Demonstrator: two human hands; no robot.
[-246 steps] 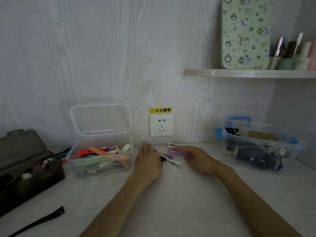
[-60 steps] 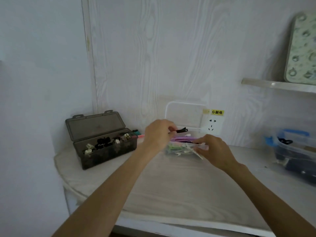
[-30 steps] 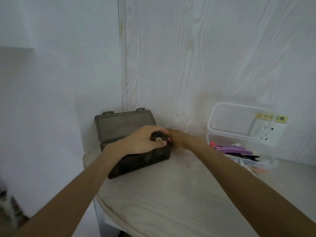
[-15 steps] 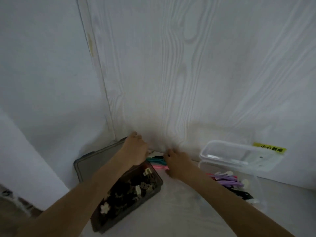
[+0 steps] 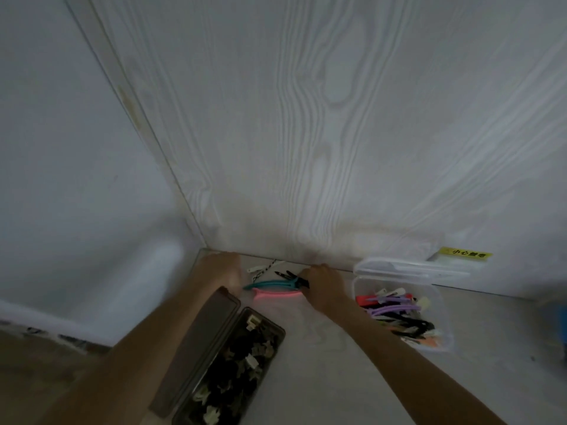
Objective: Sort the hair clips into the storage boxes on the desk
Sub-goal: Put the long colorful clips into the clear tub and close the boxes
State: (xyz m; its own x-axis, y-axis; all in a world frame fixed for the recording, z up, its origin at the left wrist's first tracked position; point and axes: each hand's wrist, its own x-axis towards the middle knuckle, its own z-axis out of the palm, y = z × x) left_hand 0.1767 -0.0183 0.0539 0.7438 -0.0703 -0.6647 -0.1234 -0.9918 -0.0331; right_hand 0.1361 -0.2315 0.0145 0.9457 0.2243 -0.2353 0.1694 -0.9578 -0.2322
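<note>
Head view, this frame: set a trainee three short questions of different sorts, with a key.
1. True or false: the dark box stands with its lid shut.
2. Which long clip lies nearer the wall: A) the teal clip B) the pink clip?
3. Fill in: the purple clips lie in the ____ box.

Key: 1 false, it is open. 2 A. 3 clear. The right hand rests at the right ends of the teal and pink clips; the left hand is by the wall.
</note>
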